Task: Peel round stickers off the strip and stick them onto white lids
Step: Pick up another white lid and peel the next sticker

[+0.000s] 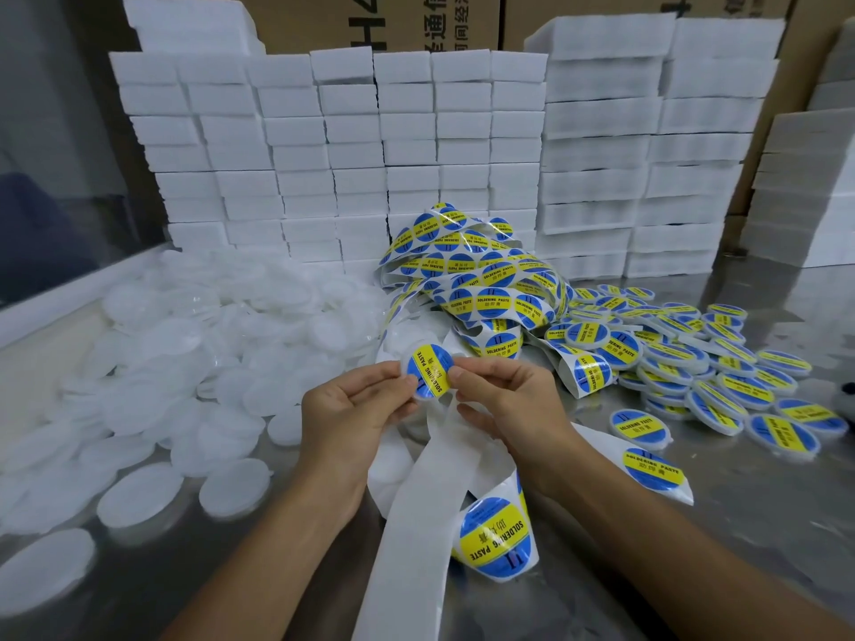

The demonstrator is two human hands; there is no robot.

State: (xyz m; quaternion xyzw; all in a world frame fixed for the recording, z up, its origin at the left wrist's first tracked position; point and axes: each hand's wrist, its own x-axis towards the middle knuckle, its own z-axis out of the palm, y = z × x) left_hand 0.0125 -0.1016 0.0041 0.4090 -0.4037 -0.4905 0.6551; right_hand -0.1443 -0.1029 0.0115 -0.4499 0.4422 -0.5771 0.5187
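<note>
Bare metal worktop [763, 525] lies open at the near right, and a smaller patch at the near left between scattered plain white lids [185, 363]. The tangled sticker strip [472, 279] crowds the middle, labelled lids [694, 363] heap to its right, and stacked white foam blocks [370, 145] wall off the whole back.
</note>
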